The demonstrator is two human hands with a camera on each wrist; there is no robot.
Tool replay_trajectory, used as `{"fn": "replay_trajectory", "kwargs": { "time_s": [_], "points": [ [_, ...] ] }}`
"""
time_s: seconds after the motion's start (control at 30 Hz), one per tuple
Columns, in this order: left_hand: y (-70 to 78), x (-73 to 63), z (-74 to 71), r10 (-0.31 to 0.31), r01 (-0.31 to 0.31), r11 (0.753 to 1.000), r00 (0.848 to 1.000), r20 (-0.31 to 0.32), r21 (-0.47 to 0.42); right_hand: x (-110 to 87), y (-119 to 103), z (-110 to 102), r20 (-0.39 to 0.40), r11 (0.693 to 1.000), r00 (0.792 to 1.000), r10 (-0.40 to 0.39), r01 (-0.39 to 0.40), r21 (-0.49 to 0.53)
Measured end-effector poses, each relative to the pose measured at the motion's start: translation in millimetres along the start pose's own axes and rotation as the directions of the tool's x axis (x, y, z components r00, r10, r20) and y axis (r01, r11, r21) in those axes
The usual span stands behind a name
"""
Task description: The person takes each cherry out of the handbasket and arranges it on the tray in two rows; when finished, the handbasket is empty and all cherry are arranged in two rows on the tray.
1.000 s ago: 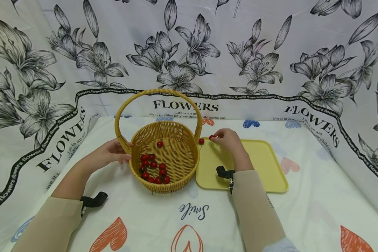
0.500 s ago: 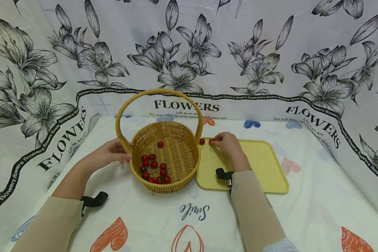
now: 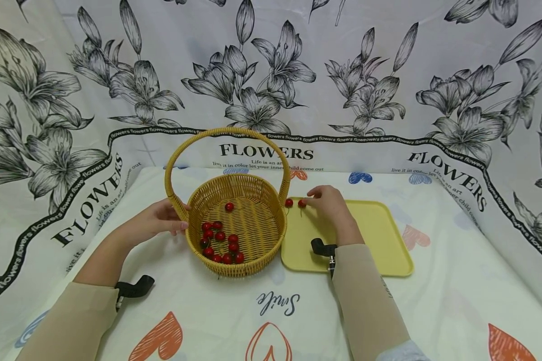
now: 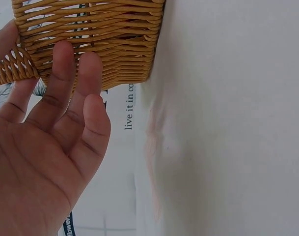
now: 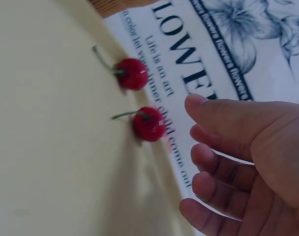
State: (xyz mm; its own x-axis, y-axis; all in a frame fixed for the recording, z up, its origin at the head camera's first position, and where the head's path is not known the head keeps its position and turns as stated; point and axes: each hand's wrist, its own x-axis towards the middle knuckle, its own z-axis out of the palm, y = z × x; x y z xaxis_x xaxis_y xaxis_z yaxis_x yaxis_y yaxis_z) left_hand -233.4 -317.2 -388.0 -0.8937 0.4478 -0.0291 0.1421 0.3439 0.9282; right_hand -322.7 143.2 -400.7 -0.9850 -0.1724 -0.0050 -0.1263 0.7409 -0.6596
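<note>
In the head view, a woven yellow basket with a tall arched handle stands left of centre, with several red cherries inside. My left hand grips it at the handle's lower left end, thumb and index finger on either side, the other fingers loose in the left wrist view. Right of the basket lies a yellow tray. Two stemmed cherries sit side by side at its far left corner, the right one and the left one. My right hand is just beside them, fingers parted and holding nothing.
A white cloth printed with hearts and lettering covers the table. Behind it hangs a white curtain with black lily drawings. The basket's right side stands close against the tray's left edge.
My right hand has lowered a cherry onto the tray beside the other one and let go of it, drawing slightly back. The left hand and basket have stayed put.
</note>
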Motion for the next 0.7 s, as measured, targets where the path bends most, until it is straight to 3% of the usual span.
{"fn": "replay_trajectory", "kwargs": {
  "time_s": [0.33,0.7],
  "points": [
    [1.2,-1.1,0.7,-0.004,0.004,1.000,1.000,-0.003,0.001,-15.6,-32,-29,-0.043,0.991,0.996,-0.075,0.079,0.109],
    [0.2,-0.9,0.6,0.014,-0.014,1.000,1.000,0.002,-0.003,-43.1,-71,-57,0.018,0.950,0.986,-0.165,0.154,0.270]
  ]
}}
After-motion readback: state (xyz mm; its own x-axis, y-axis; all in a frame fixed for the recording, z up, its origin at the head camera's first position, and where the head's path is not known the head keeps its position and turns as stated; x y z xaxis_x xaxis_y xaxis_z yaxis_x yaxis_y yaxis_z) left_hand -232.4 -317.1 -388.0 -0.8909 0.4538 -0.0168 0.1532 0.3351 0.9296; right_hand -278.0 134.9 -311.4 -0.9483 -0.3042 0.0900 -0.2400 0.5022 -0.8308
